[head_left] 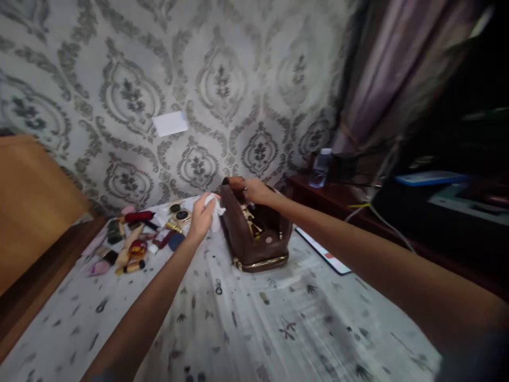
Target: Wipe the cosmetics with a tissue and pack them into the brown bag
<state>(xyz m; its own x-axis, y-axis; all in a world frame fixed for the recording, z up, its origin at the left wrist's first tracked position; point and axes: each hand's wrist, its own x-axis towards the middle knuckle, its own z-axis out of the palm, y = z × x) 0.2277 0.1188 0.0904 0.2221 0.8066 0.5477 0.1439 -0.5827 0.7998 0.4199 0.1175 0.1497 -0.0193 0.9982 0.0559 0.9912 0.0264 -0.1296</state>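
Note:
A brown handbag [234, 225] stands on the patterned sheet with its top gaping, and a gold zip runs along its base. My left hand [202, 218], just left of the bag, is closed around a crumpled white tissue or cloth [217, 217]. At the bag's far upper edge, my right hand [254, 191] has its fingers curled at the brown handle or rim; blur hides exactly which part they grip. Some gold and pale items [249, 220] show inside the bag, too smeared to name.
Makeup and small bottles, among them a blue round item [176, 242] and a red tube [139, 216], lie in a cluster at left. A tablet or phone [326, 253] lies right of the bag. A water bottle [320, 168] stands on a dark red cabinet [300, 185], near cables.

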